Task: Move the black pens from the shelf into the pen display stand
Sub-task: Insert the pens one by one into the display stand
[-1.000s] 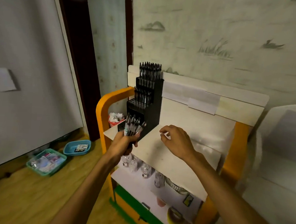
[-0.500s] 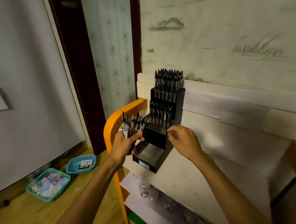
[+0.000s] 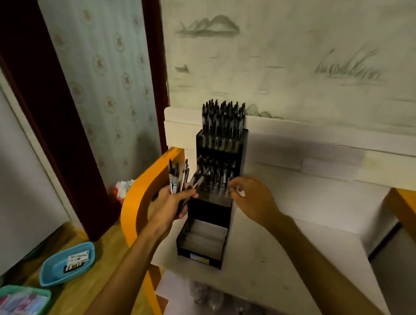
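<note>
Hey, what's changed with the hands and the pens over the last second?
The right hand went from hovering over the shelf to the middle tier of the pen display stand, fingers curled at the pens there. The left hand carried its bundle of pens closer to the stand. It still grips the bundle; the top tier remains full.

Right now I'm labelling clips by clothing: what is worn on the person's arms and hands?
Nothing that shows. The left hand and right hand are bare, with no gloves. Both forearms are uncovered to the frame's bottom edge, so no sleeves appear. No watch or bracelet shows on either wrist; rings cannot be told.
</note>
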`<state>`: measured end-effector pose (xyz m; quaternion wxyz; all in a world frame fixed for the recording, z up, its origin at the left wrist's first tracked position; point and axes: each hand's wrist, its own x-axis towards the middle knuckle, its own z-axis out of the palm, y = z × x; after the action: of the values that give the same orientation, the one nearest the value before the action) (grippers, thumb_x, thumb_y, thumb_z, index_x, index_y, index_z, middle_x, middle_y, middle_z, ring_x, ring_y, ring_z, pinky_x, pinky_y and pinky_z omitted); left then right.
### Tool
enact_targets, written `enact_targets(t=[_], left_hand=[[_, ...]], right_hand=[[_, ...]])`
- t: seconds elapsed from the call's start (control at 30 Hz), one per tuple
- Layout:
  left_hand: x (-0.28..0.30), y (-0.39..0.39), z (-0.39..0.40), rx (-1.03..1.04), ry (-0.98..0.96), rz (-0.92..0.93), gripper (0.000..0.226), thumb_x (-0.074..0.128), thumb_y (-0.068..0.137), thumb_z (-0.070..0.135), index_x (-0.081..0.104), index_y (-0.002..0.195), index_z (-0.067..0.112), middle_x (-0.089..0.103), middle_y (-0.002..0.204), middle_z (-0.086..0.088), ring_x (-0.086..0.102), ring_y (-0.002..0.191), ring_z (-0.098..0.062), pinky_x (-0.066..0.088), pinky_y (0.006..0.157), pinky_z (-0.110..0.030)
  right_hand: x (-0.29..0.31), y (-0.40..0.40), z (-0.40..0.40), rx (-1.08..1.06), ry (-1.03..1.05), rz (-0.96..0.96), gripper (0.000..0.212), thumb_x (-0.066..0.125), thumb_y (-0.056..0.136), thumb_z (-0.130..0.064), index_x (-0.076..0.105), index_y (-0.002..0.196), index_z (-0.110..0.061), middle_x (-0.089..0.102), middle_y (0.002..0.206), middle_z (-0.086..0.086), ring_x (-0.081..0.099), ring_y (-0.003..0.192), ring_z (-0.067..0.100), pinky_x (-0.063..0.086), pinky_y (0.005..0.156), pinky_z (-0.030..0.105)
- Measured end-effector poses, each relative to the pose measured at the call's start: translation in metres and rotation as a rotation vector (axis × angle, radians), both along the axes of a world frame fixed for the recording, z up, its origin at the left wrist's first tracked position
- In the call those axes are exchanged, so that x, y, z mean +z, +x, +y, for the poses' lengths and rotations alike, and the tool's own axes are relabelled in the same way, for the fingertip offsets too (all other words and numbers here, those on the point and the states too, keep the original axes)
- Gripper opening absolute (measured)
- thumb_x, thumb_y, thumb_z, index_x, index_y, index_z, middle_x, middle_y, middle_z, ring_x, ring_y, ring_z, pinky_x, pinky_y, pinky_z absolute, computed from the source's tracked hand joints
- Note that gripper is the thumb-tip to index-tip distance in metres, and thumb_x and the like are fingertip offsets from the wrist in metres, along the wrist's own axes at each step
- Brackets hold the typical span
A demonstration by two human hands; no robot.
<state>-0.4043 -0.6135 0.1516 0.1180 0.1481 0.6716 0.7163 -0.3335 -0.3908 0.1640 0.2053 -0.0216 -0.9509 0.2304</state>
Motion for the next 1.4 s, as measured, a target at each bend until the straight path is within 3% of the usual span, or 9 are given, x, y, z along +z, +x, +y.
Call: enact_targets(t=[0.2,0.4,0.53,0.67,0.8,0.97,1.03,1.13,1.4], left_hand=[[-0.005,-0.034,-0.005,-0.146,0.120,-0.052,0.013,0.066,0.093,0.011,0.067,0.104,0.004,0.073,0.088,-0.017,0.046,0.040,-0.013,0.034,0.037,-0.023],[-0.017,-0.062,-0.012,-0.272,0.102,-0.021,0.021,0.066,0.094,0.017,0.067,0.114,0.010,0.076,0.096,-0.012,0.061,0.056,-0.015,0.048,0.049,-0.025],[-0.020,-0.075,-0.012,-0.324,0.077,0.002,0.016,0.068,0.094,0.022,0.070,0.109,0.018,0.077,0.095,-0.008,0.062,0.056,-0.013,0.047,0.050,-0.025],[-0.015,-0.087,-0.011,-0.382,0.083,0.016,0.013,0.068,0.093,0.028,0.073,0.099,0.017,0.077,0.090,-0.006,0.058,0.046,-0.012,0.043,0.044,-0.021],[-0.010,-0.094,-0.009,-0.417,0.101,0.031,0.017,0.068,0.090,0.033,0.072,0.096,0.017,0.077,0.092,-0.008,0.059,0.044,-0.014,0.039,0.038,-0.022],[-0.005,-0.103,-0.006,-0.452,0.048,0.032,0.021,0.058,0.099,0.029,0.069,0.106,0.013,0.078,0.089,-0.004,0.066,0.050,-0.017,0.046,0.039,-0.021],[-0.005,-0.107,-0.008,-0.385,-0.013,-0.009,0.028,0.056,0.100,0.031,0.066,0.112,0.008,0.077,0.081,-0.002,0.067,0.050,-0.015,0.048,0.040,-0.021],[-0.010,-0.113,-0.010,-0.202,-0.028,0.050,0.029,0.057,0.101,0.029,0.064,0.113,0.004,0.069,0.068,0.001,0.054,0.040,-0.010,0.039,0.036,-0.018],[-0.014,-0.119,-0.005,-0.191,0.065,-0.067,0.050,0.059,0.100,0.024,0.044,0.129,-0.013,0.044,0.050,0.006,0.035,0.039,-0.005,0.028,0.037,-0.020]], right_hand=[[-0.002,-0.016,-0.020,-0.124,-0.040,0.061,0.018,0.062,0.094,-0.018,0.073,0.107,-0.015,0.071,0.100,0.004,0.065,0.086,0.019,0.055,0.079,0.040],[0.006,-0.034,-0.051,-0.176,-0.318,0.084,0.015,0.064,0.095,-0.030,0.074,0.104,-0.023,0.072,0.097,-0.012,0.066,0.086,0.001,0.051,0.079,0.015],[0.017,-0.046,-0.072,-0.162,-0.549,0.079,0.013,0.066,0.093,-0.035,0.076,0.096,-0.026,0.073,0.080,-0.019,0.067,0.077,-0.003,0.046,0.065,0.006],[0.026,-0.057,-0.081,-0.178,-0.691,0.147,0.008,0.068,0.092,-0.022,0.073,0.087,-0.023,0.074,0.073,-0.012,0.069,0.068,0.003,0.050,0.063,0.011],[0.030,-0.067,-0.089,-0.185,-0.880,0.180,0.011,0.066,0.094,-0.017,0.073,0.094,-0.009,0.076,0.084,0.005,0.074,0.078,0.021,0.058,0.073,0.030],[0.034,-0.075,-0.097,-0.228,-1.060,0.336,0.014,0.064,0.094,-0.015,0.072,0.093,-0.003,0.076,0.084,0.012,0.075,0.077,0.026,0.061,0.071,0.031],[0.038,-0.076,-0.093,-0.288,-1.053,0.442,0.015,0.064,0.094,-0.015,0.071,0.094,-0.002,0.075,0.084,0.014,0.074,0.075,0.028,0.061,0.069,0.031],[0.043,-0.077,-0.085,-0.366,-0.854,0.531,0.011,0.064,0.095,-0.017,0.069,0.093,-0.008,0.073,0.079,0.010,0.073,0.072,0.024,0.062,0.069,0.035],[0.031,-0.097,-0.089,-0.357,-0.443,0.449,0.009,0.062,0.097,-0.021,0.066,0.102,-0.014,0.072,0.088,0.002,0.071,0.080,0.014,0.061,0.075,0.039]])
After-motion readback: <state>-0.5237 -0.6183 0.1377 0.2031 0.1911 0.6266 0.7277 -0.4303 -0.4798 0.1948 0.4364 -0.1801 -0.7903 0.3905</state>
